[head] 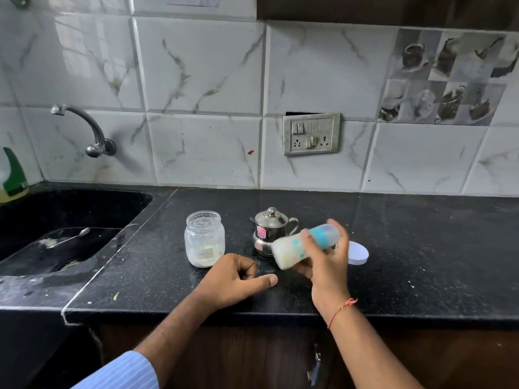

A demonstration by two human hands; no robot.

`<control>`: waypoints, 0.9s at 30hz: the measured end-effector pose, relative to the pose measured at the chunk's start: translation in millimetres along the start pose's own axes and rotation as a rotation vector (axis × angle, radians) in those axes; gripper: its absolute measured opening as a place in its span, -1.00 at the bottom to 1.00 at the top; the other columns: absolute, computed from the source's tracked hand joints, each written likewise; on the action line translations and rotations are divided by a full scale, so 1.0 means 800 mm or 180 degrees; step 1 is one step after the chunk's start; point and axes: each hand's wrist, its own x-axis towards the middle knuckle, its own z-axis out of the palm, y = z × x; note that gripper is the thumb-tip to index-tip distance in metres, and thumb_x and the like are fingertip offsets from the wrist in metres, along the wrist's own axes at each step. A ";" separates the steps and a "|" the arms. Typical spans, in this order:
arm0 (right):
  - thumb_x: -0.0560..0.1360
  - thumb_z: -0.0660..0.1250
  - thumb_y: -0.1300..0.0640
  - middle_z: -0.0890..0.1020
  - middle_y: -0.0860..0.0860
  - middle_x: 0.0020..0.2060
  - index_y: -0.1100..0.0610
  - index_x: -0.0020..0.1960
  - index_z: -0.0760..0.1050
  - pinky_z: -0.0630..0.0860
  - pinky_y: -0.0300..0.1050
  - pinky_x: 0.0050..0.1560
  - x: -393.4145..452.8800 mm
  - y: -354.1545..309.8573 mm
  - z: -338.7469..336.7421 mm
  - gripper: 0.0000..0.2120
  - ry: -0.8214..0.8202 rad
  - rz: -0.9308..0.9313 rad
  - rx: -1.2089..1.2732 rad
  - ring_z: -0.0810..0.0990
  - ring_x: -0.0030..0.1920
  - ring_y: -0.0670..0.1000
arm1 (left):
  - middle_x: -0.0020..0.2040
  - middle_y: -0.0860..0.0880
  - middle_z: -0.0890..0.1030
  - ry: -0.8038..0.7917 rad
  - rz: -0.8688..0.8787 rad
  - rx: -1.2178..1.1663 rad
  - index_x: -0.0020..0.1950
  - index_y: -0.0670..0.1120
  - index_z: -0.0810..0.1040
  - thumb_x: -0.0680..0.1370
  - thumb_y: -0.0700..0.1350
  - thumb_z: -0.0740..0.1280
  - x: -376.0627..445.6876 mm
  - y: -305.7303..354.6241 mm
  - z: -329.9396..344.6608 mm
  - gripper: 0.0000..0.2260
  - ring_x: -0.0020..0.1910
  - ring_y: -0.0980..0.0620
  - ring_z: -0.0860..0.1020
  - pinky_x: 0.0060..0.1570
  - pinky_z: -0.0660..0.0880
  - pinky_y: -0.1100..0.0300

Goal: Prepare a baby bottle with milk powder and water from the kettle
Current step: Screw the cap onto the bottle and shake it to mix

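Note:
My right hand (328,259) grips a baby bottle (289,249) that lies tilted almost flat above the counter, its base to the left and its teal collar and capped top to the right. White milk fills the bottle, which is motion-blurred. A small steel kettle (268,227) with a lid stands just behind the bottle. Left of it an open glass jar (204,238) holds a little white milk powder. My left hand (234,279) rests on the counter in front of the jar, fingers curled, thumb pointing right, holding nothing.
A white round lid (359,252) lies on the black counter (421,262) behind my right hand. A black sink (70,209) at the left holds a spoon (70,237) under a wall tap (84,127). A green bottle (12,175) stands at the far left. A switch panel (311,134) sits on the tiled wall.

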 end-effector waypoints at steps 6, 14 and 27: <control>0.52 0.56 0.22 0.60 0.09 0.20 -0.18 0.37 0.45 0.72 0.22 -0.19 -0.006 0.001 0.002 -0.44 -0.0399 0.0125 -0.0281 0.70 0.07 0.11 | -0.44 0.06 0.43 -0.0035 -0.0016 -0.0101 -0.39 -0.08 0.43 0.48 0.17 0.61 0.001 -0.002 0.000 -0.50 -0.40 0.13 0.35 -0.34 0.30 0.22; 0.53 0.55 0.17 0.59 0.06 0.20 -0.18 0.37 0.42 0.72 0.23 -0.17 -0.004 0.000 0.001 -0.46 -0.0251 0.0109 -0.0240 0.71 0.10 0.11 | -0.27 0.06 0.60 0.0157 -0.0066 -0.0472 0.03 -0.10 0.56 0.35 0.07 0.74 0.004 -0.006 -0.002 -0.51 -0.33 0.10 0.45 -0.30 0.43 0.22; 0.54 0.53 0.18 0.58 0.10 0.25 -0.15 0.39 0.40 0.71 0.18 -0.20 0.001 0.000 0.001 -0.46 -0.0223 0.0145 0.0024 0.70 0.15 0.16 | 0.20 0.13 0.64 0.0320 0.0039 -0.0249 0.37 0.17 0.55 0.23 0.15 0.78 0.009 -0.016 -0.001 -0.23 0.07 0.08 0.65 0.12 0.63 0.16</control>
